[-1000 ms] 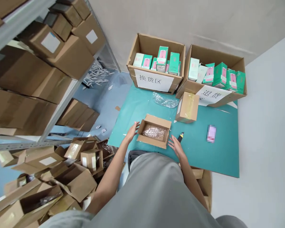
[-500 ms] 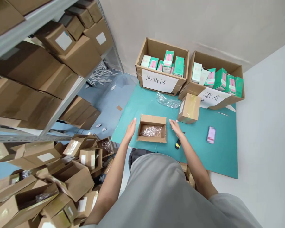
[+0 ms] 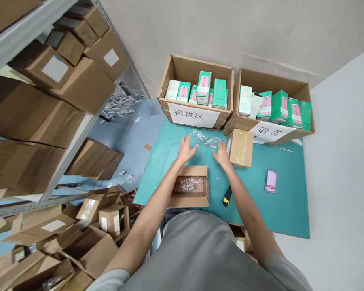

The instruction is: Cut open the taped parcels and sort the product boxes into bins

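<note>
A crumpled strip of clear bubble wrap (image 3: 206, 139) lies on the teal table top (image 3: 279, 214), in front of the left carton. My left hand (image 3: 186, 149) is at its left end with fingers spread. At the other end, my right hand (image 3: 222, 154) has its fingers apart, close to the wrap; whether they touch it I cannot tell. Neither hand holds anything. Nearer my body stands an open cardboard box (image 3: 189, 199) with bubble wrap inside, partly behind my left forearm. A taped, closed cardboard box (image 3: 242, 149) sits just right of my right hand.
Two large cartons, the left one (image 3: 166, 91) and the right one (image 3: 306, 97), hold several green and white product boxes. A black and yellow cutter (image 3: 227, 198) lies beside my right forearm, a blurred pink item (image 3: 271, 180) farther right. Shelving (image 3: 79, 141) and discarded boxes (image 3: 42, 226) fill the left.
Both hands have moved from beside the open box, away from my body, to the ends of the loose bubble wrap. My fingers have spread. The camera view has shifted slightly.
</note>
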A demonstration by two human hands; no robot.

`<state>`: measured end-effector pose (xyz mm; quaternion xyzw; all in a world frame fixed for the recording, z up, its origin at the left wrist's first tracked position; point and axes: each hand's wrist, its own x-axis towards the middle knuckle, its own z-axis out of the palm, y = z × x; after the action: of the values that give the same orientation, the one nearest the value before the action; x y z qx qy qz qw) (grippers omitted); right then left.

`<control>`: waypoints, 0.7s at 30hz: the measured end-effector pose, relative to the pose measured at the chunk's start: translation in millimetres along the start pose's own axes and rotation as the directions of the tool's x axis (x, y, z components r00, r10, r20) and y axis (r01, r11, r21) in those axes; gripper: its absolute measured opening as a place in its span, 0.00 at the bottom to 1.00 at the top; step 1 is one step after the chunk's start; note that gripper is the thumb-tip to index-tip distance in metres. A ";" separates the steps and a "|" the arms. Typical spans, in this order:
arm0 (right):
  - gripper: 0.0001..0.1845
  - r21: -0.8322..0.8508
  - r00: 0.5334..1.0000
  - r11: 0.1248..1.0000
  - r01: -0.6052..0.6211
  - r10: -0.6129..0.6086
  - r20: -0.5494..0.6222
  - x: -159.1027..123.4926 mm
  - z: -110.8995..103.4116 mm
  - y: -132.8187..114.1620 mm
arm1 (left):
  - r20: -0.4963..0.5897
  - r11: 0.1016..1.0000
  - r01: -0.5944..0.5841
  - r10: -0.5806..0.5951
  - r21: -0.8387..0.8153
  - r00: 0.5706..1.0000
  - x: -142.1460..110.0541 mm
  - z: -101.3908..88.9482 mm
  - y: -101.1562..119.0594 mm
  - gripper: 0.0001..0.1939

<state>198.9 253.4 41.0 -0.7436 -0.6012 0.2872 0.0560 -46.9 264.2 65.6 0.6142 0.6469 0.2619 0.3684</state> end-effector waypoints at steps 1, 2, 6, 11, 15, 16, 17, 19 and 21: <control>0.50 -0.031 0.999 0.998 -0.045 0.046 0.016 7.1 -0.5 -2.9 | 0.038 0.999 -0.002 0.001 0.035 0.999 12.7 10.6 3.8 0.44; 0.53 -0.056 0.996 0.995 -0.086 0.087 0.034 15.1 -0.5 -5.7 | 0.080 0.998 -0.001 -0.004 0.064 0.997 25.0 21.2 7.0 0.45; 0.56 -0.104 0.983 0.985 -0.141 0.152 0.106 50.9 7.2 -12.2 | 0.254 0.988 0.070 -0.103 0.135 0.962 64.7 60.5 12.6 0.51; 0.43 -0.100 0.967 0.985 -0.144 0.161 0.198 69.5 31.2 -3.8 | 0.407 0.943 0.153 -0.268 0.294 0.873 67.2 91.9 1.0 0.52; 0.18 0.071 0.990 0.997 -0.028 0.017 0.142 48.1 50.8 5.9 | 0.477 0.939 0.086 -0.247 0.334 0.843 39.6 102.0 -12.8 0.50; 0.14 0.120 0.991 0.993 -0.001 -0.015 0.131 40.4 54.1 7.8 | 0.486 0.941 0.076 -0.238 0.329 0.841 32.7 102.4 -14.7 0.49; 0.11 0.152 0.990 0.988 0.016 -0.036 0.133 32.6 56.1 9.3 | 0.492 0.944 0.067 -0.228 0.322 0.840 26.4 101.8 -15.5 0.49; 0.07 0.220 0.991 0.975 0.024 -0.052 0.123 16.3 55.6 11.3 | 0.498 0.952 0.045 -0.199 0.304 0.844 15.4 96.7 -13.1 0.46; 0.06 0.369 0.997 0.928 0.051 -0.068 0.033 -2.7 48.4 10.8 | 0.478 0.976 -0.002 -0.106 0.219 0.872 3.5 85.3 -5.0 0.42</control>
<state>184.0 235.2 -2.8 -0.6946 -0.5603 0.4095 0.1894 18.2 257.4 10.7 0.6783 0.5739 0.0180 0.4585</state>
